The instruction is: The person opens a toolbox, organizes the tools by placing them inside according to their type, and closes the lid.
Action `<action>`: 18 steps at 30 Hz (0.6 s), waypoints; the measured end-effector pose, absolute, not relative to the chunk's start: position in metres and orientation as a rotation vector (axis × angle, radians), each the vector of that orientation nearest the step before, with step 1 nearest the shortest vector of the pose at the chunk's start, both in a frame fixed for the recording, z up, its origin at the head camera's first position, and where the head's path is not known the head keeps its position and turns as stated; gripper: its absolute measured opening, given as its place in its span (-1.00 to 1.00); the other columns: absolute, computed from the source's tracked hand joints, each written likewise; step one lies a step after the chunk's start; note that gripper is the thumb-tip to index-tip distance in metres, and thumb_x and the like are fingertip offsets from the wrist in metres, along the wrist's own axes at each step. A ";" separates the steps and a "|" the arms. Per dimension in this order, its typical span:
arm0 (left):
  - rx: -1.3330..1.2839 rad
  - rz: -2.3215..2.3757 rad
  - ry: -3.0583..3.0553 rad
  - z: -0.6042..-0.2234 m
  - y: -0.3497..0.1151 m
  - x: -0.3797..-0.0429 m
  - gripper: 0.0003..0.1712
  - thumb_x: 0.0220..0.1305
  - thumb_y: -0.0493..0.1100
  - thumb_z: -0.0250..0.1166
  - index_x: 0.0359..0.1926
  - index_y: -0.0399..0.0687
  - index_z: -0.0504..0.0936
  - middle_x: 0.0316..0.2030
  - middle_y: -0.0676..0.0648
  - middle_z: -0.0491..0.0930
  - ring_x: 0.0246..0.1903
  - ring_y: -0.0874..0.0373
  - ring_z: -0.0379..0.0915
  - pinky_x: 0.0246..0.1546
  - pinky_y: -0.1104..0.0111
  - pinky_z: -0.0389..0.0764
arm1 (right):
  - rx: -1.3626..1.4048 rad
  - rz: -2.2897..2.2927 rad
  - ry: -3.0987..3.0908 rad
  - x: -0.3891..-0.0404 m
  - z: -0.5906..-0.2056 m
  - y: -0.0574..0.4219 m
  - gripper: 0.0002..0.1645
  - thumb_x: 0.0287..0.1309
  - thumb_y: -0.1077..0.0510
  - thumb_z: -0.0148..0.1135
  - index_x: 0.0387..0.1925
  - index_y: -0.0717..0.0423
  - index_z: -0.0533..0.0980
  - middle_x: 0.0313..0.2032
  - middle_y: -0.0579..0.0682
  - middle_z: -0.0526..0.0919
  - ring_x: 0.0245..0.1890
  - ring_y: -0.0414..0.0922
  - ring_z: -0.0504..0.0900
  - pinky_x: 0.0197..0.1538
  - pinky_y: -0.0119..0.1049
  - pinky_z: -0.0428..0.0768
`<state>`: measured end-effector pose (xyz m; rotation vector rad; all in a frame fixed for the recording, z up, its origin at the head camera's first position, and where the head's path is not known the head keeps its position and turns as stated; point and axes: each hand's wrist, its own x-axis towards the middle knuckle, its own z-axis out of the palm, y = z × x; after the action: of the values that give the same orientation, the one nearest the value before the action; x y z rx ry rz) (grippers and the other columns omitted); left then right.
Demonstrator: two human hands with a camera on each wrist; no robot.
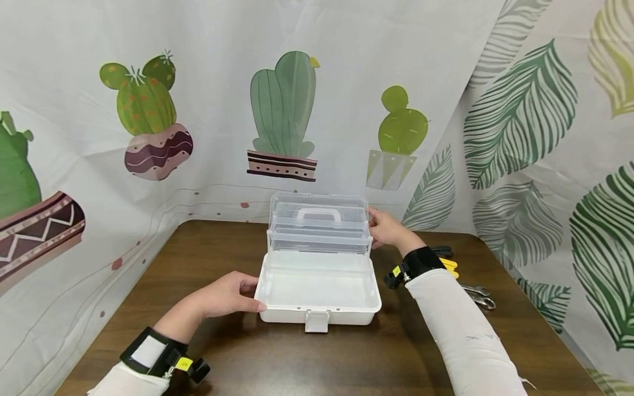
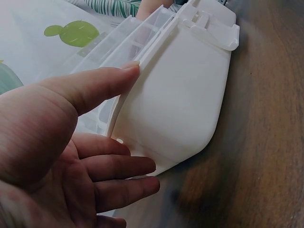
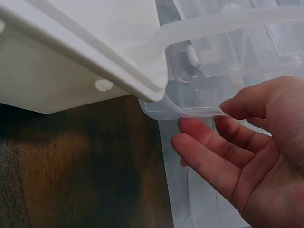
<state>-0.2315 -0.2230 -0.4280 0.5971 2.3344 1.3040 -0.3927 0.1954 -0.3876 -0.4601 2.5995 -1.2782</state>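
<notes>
A white plastic toolbox [image 1: 317, 286] stands open at the middle of the table, its front latch [image 1: 317, 321] hanging down. Its clear lid [image 1: 318, 199] is raised at the back, with translucent trays [image 1: 320, 236] lifted in front of it. The base looks bare inside. My left hand [image 1: 230, 296] holds the box's front left corner, thumb [image 2: 102, 85] at the rim and fingers along the side wall. At the right edge of the lid, my right hand [image 1: 388, 228] pinches the clear plastic between thumb and fingers, as the right wrist view also shows.
Right of the box, partly behind my right forearm, lie metal wrenches [image 1: 479, 297], a yellow-handled tool [image 1: 449, 266] and something black [image 1: 442, 251]. A printed cloth [image 1: 218, 110] hangs behind the wooden table [image 1: 297, 363].
</notes>
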 end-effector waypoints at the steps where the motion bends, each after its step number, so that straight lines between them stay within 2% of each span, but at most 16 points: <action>1: 0.598 1.305 2.331 -0.428 -0.223 -0.231 -0.44 0.22 -0.07 0.51 0.19 -0.20 0.66 -0.02 -0.09 0.78 0.00 0.14 0.68 -0.04 0.41 0.67 | -0.436 -1.278 2.580 -0.392 -0.387 0.195 -0.10 0.38 0.24 0.14 0.64 -0.07 0.03 -0.08 0.30 0.60 -0.45 -0.05 0.73 -0.15 0.20 0.76; 7: 0.600 1.296 2.313 -0.428 -0.223 -0.230 -0.46 0.21 -0.06 0.52 0.15 -0.20 0.68 -0.02 -0.08 0.78 0.01 0.16 0.68 -0.04 0.42 0.67 | -0.350 -1.282 2.515 -0.393 -0.391 0.195 -0.04 0.41 0.19 0.16 0.66 -0.24 -0.06 0.07 0.35 0.57 -0.41 0.01 0.74 -0.16 0.13 0.78; 13: 0.597 1.308 2.282 -0.428 -0.223 -0.229 -0.47 0.21 -0.08 0.52 0.15 -0.21 0.68 -0.03 -0.09 0.79 0.00 0.15 0.69 -0.04 0.42 0.68 | -0.346 -1.306 2.473 -0.395 -0.401 0.195 -0.15 0.42 0.19 0.17 0.62 -0.12 0.09 0.02 0.34 0.61 -0.46 0.00 0.74 -0.17 0.17 0.77; 18: 0.598 1.308 2.271 -0.427 -0.223 -0.228 -0.45 0.22 -0.09 0.52 0.17 -0.26 0.66 -0.02 -0.15 0.78 -0.02 0.14 0.68 -0.06 0.44 0.67 | -0.308 -1.323 2.432 -0.395 -0.406 0.194 -0.25 0.44 0.19 0.15 0.57 -0.04 0.18 0.03 0.47 0.59 -0.52 -0.01 0.73 -0.15 0.21 0.76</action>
<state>-0.2281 -0.2226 -0.4266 0.5977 2.2714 1.3082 -0.3951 0.1937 -0.4064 -0.3077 2.4324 -1.3226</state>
